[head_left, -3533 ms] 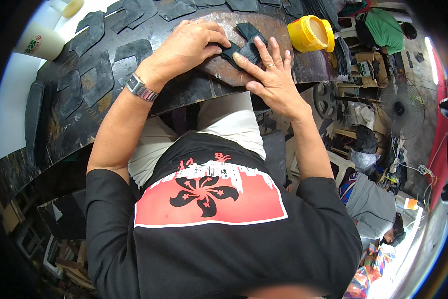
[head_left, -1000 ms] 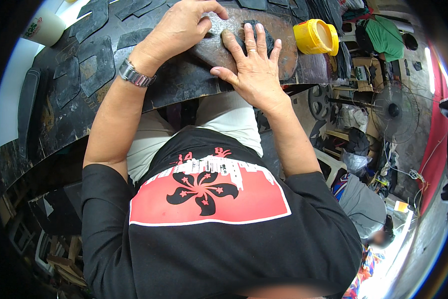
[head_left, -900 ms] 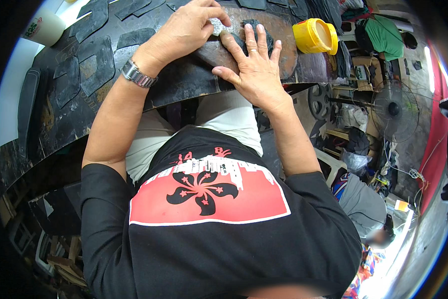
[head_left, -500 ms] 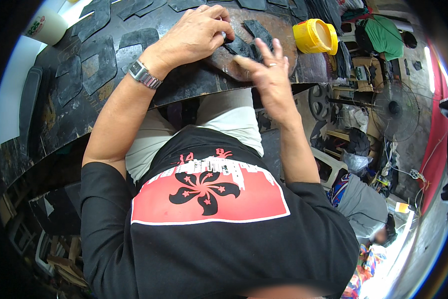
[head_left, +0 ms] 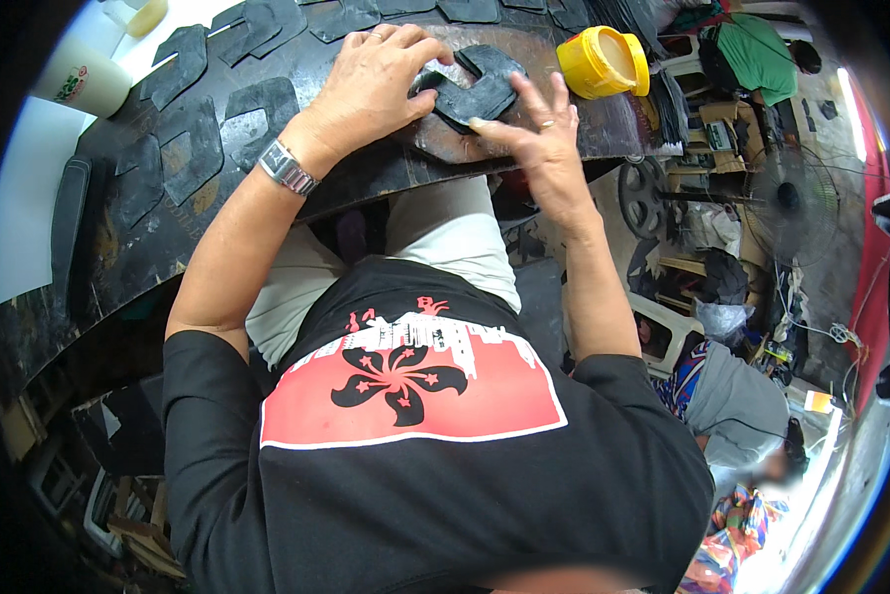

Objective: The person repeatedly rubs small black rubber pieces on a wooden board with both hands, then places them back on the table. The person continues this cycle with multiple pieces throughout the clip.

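A black, flat, U-shaped piece (head_left: pixel 485 97), perhaps leather or rubber, lies on a brown worn board (head_left: pixel 554 124) at the far side of the table from me. My left hand (head_left: pixel 376 84), with a metal watch at its wrist, curls its thumb and forefinger about the piece's left end. Spread fingers of my right hand (head_left: pixel 549 148) reach round the right side of the piece. The right thumb touches its near edge, and the forefinger is close to its right edge. A ring shows on that hand.
Several similar black cut pieces (head_left: pixel 193 148) lie over the dark table (head_left: pixel 222 213). Right of the board stands an open yellow tub (head_left: pixel 586 64). A pale cup (head_left: pixel 89 81) is at the far left. A fan (head_left: pixel 787 196) and two people, in green (head_left: pixel 757 59) and grey (head_left: pixel 737 406), are off right.
The black piece, bent up and partly covered by my fingers before, now lies flatter and turned. My left hand has shifted slightly left and its thumb and forefinger have spread.
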Demonstrator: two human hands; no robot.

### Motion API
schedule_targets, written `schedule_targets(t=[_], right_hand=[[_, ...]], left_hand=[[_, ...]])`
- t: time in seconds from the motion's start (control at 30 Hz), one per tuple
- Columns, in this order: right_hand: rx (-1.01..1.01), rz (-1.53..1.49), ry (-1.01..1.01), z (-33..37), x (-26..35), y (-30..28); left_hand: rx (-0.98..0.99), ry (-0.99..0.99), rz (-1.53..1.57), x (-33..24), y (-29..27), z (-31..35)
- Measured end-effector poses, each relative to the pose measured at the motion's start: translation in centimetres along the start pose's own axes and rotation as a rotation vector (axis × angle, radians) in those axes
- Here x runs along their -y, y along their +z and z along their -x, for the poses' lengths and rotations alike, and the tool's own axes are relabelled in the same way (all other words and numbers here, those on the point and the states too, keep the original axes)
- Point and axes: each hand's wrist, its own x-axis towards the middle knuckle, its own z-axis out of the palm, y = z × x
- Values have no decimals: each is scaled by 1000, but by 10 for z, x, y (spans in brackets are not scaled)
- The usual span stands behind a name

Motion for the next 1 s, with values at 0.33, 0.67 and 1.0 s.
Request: schedule_targets(t=[0.33, 0.67, 1.0], right_hand=[[-63, 188, 210, -9, -31, 23], [-116, 266, 167, -3, -32, 25], [9, 249, 78, -1, -19, 20]], left_hand=[[129, -1, -71, -7, -3, -2], [220, -50, -75, -14, -12, -7], [178, -25, -45, -16, -13, -9]])
